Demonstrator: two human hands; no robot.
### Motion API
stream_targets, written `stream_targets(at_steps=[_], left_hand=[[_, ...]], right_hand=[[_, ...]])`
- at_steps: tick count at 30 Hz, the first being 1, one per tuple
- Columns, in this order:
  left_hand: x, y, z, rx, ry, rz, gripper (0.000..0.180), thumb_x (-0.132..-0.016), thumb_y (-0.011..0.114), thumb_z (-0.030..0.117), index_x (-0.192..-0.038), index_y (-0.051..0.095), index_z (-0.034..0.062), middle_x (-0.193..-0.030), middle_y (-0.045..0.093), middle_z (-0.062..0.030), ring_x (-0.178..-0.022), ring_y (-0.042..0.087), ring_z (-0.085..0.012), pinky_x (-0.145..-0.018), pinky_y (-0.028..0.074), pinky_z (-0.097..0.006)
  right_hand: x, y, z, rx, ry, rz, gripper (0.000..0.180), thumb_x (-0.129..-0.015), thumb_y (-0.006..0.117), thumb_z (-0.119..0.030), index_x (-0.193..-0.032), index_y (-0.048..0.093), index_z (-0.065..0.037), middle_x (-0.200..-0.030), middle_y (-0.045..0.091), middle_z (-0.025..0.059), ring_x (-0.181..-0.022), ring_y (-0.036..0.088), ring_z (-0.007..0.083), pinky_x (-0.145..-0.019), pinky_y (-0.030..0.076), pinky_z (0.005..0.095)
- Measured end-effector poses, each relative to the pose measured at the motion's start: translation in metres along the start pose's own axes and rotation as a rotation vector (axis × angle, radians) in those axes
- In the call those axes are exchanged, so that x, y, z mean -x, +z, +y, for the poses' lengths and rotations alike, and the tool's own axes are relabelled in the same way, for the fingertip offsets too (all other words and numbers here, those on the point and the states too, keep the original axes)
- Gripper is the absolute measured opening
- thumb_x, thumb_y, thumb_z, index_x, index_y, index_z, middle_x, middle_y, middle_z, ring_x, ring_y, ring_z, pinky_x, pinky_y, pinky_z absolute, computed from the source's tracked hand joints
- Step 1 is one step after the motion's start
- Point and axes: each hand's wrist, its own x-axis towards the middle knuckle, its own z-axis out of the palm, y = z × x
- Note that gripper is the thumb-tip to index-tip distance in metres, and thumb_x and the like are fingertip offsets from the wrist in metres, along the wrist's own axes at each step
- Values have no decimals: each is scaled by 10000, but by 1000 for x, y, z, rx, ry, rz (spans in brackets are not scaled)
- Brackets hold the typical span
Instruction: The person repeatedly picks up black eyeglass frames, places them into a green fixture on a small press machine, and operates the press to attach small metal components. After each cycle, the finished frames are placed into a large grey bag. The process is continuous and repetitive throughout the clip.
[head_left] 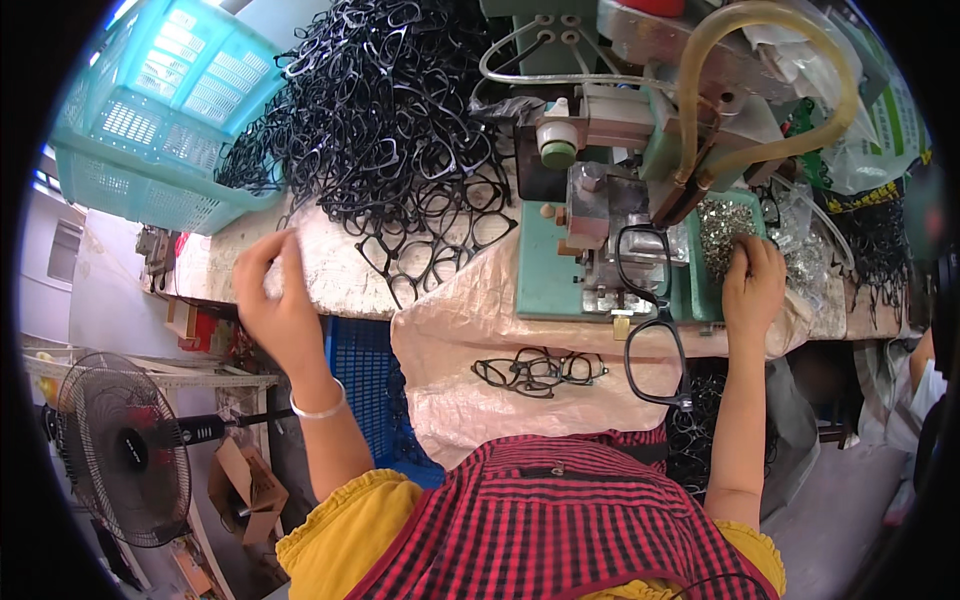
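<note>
My left hand [272,295] is raised over the bench's front edge, below the teal basket. Its fingers are curved with a gap beside the thumb, the tips are blurred, and I see nothing held. My right hand [755,290] reaches into a green tray [698,290] of small silvery metal parts [727,225]. Its fingertips are drawn together among the parts; what they pinch is too small to make out. Between my hands, a black eyeglass frame [657,325] hangs at the front of a green bench machine [548,275], touched by neither hand.
A big heap of black eyeglass frames [385,120] covers the back of the bench, beside a teal basket [150,165]. Several more frames [540,371] lie on the tan cloth [450,345] by my lap. A tan hose [850,85] loops over the machine. A fan [125,450] stands lower left.
</note>
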Motion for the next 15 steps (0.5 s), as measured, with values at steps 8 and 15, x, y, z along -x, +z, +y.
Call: stream_targets(at_steps=[8,15], left_hand=[[72,74,-60,-88,-424,-165,173,-829,772,103,-787,645,-8,-632,530,-17,-567,460,-102,-568,415,-272],[28,111,2,669,-242,-470,94,-945,636,56,-909,559,15,-762,581,16,-613,496,-27,-521,381,-181]], right_hand=[[-12,18,0,-452,227,39,151,-861,643,-67,-976,733,-30,-900,712,105,-844,663,231,-807,499,321],[5,-4,6,-464,341,-71,135,-862,681,-56,-976,732,-6,-865,697,67,-815,634,135,-768,491,269]])
